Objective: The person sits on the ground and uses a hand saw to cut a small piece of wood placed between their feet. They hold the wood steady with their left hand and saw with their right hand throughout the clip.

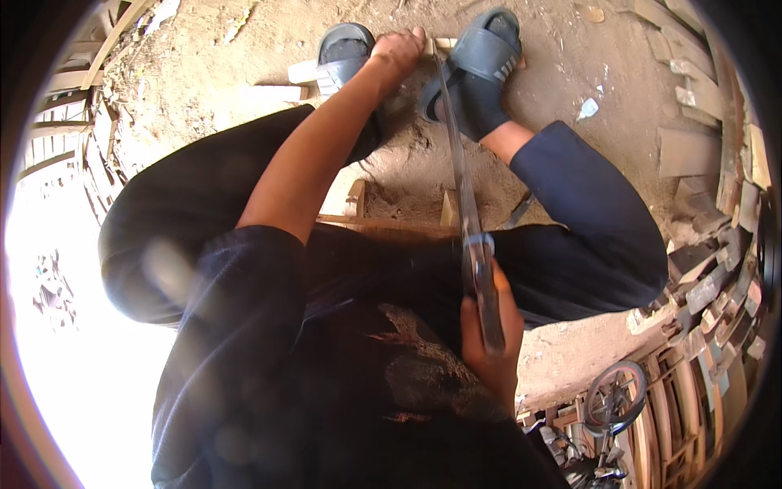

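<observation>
My right hand (498,334) is closed round the dark handle of a handsaw (463,175), low in front of my body. The saw's long narrow blade runs away from me between my legs, and its far end meets a pale piece of wood (444,43) between my feet. At that same spot my left hand (397,52) is closed on the wood, close beside the blade; its fingertips are partly hidden. Grey slide sandals, the left (344,59) and the right (486,50), flank the wood. Whether they press on it I cannot tell.
A pale wood end (302,72) shows left of the left sandal. Beneath me is a low wooden seat (391,226). Stacked offcuts (705,273) line the right side, with a wheel (615,397) at lower right. Scraps lie on the dirt ground (269,49).
</observation>
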Available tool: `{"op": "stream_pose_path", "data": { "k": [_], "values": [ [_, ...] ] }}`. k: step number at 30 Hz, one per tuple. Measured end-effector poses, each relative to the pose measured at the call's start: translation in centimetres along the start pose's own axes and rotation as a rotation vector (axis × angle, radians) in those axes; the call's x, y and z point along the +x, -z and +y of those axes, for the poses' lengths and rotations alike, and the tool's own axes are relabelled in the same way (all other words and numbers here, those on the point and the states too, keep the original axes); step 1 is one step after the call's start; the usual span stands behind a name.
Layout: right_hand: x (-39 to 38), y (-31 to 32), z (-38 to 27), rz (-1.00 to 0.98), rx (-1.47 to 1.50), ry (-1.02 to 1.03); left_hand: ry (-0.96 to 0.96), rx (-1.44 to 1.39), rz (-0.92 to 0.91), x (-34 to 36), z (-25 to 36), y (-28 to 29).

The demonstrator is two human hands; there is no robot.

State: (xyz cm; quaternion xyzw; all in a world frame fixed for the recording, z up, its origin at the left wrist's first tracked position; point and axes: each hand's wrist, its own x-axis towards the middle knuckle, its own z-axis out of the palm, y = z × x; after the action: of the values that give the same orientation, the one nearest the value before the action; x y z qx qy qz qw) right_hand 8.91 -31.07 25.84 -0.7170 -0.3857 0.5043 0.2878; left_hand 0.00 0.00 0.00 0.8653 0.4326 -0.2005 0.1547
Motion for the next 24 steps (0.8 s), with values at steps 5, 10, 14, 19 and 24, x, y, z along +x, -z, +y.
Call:
{"op": "stream_pose_path", "data": {
  "k": [5,10,14,19,24],
  "values": [
    [2.0,-1.5,-0.2,0.084,-0.063,0.049,-0.034,-0.015,0.045,1.8,-0.7,0.7],
    [-1.0,-0.5,-1.0,0.096,-0.138,0.045,-0.022,-0.081,0.029,1.1,0.4,0.8],
    [1.7,-1.6,-1.0,0.105,-0.058,-0.007,-0.06,-0.123,0.067,1.7,-1.3,-1.8],
    [-2.0,-0.6,0.0,0.156,-0.088,0.056,-0.073,-0.038,0.039,2.1,-0.4,-1.1],
    [0.4,-1.2,-0.9,0.061,0.048,-0.056,-0.038,-0.111,0.051,2.1,-0.6,-1.1]
  ]
}}
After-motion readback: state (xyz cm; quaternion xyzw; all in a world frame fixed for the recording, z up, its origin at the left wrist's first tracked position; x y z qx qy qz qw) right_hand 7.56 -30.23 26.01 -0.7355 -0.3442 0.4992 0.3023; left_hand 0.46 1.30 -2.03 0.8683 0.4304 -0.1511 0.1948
